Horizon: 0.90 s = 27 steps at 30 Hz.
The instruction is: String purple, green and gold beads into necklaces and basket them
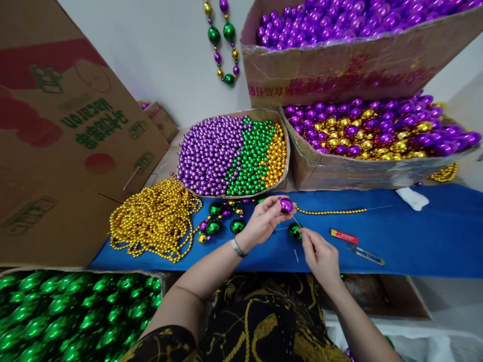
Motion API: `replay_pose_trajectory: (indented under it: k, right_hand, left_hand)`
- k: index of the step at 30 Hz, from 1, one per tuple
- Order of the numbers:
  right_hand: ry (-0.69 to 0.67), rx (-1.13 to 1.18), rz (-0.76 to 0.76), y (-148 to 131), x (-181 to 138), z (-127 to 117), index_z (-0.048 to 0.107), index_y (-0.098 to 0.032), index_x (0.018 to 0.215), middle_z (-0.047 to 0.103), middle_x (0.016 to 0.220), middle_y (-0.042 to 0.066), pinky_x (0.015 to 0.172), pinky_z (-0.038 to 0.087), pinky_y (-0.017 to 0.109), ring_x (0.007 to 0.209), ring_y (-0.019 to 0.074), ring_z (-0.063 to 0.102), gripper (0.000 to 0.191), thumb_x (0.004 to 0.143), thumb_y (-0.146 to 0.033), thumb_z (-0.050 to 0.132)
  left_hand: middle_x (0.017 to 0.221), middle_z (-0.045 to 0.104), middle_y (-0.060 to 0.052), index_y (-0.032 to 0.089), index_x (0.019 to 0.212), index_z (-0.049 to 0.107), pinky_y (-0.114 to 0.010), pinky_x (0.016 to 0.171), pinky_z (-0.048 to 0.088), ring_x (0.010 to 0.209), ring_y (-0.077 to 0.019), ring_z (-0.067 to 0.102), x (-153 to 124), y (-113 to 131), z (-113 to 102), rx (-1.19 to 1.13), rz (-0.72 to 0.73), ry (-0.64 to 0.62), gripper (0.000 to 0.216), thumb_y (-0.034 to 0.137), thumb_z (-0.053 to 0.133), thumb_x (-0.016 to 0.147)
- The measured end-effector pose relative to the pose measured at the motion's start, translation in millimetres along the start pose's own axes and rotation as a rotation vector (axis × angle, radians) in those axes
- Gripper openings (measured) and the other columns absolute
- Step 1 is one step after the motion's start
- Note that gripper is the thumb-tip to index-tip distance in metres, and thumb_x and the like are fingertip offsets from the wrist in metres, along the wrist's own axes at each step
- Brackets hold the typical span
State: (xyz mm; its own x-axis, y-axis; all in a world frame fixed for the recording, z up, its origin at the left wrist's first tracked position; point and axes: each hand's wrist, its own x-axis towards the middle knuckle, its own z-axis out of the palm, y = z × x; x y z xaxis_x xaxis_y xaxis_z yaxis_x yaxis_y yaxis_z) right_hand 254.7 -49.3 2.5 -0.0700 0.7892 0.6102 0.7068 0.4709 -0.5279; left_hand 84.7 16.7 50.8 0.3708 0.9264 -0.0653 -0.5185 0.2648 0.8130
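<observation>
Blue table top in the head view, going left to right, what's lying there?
Pile of gold bead strands → loose green and purple balls → left hand holding a purple ball → right hand → red-handled tool → white cloth.

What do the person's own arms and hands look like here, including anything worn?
Both forearms are bare, with no gloves on the hands. The left hand has a silver metal wristband at the wrist; the right hand shows nothing worn. A black garment with gold pattern covers the lap and left upper arm.
</observation>
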Motion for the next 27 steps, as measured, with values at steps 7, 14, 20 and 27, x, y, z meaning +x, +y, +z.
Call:
replay_pose_trajectory:
  k: [7, 14, 20, 27]
  right_hand:
    - [0.022, -0.025, 0.029, 1.7, 0.5, -2.0, 0.066, -0.018, 0.102, 0.076, 0.092, 0.006, 0.074, 0.057, 0.024, 0.080, 0.0162, 0.073, 0.016, 0.097, -0.018, 0.051]
    - [0.039, -0.028, 0.033, -0.2, -3.4, 1.1, 0.066, -0.019, 0.099, 0.075, 0.087, 0.005, 0.069, 0.056, 0.024, 0.074, 0.0162, 0.072, 0.017, 0.097, -0.020, 0.050]
    - [0.021, -0.018, 0.016, -3.4, -1.1, 0.5, 0.066, -0.018, 0.099, 0.075, 0.086, 0.005, 0.069, 0.056, 0.023, 0.074, 0.0158, 0.072, 0.015, 0.097, -0.018, 0.051]
    - [0.014, -0.023, 0.011, -6.9, 0.0, 0.1, 0.068, -0.019, 0.100, 0.076, 0.087, 0.006, 0.068, 0.056, 0.024, 0.075, 0.0166, 0.073, 0.017, 0.097, -0.019, 0.050]
  left_hand:
    - [0.120, 0.066, -0.014, 0.018, 0.124, 0.062, -0.041, 0.094, 0.044, 0.110, -0.0265, 0.057, 43.0, 48.8, -48.7, 1.247, 0.481, 0.188, 0.035, 0.033, 0.056, 0.093]
    - [0.091, 0.070, -0.012, 0.015, 0.080, 0.071, -0.042, 0.090, 0.044, 0.091, -0.0247, 0.060, 91.1, 81.4, -85.9, 1.791, 0.339, 0.136, 0.018, 0.008, 0.055, 0.085]
    - [0.087, 0.071, -0.005, 0.016, 0.098, 0.069, -0.029, 0.075, 0.052, 0.082, -0.0162, 0.069, 52.8, 57.7, -58.6, 0.422, 0.125, 0.163, 0.019, 0.028, 0.070, 0.083]
    - [0.095, 0.074, -0.007, 0.013, 0.095, 0.073, -0.028, 0.081, 0.055, 0.086, -0.0158, 0.071, 24.7, 44.9, -29.3, -0.006, -0.030, 0.092, 0.026, 0.022, 0.082, 0.073]
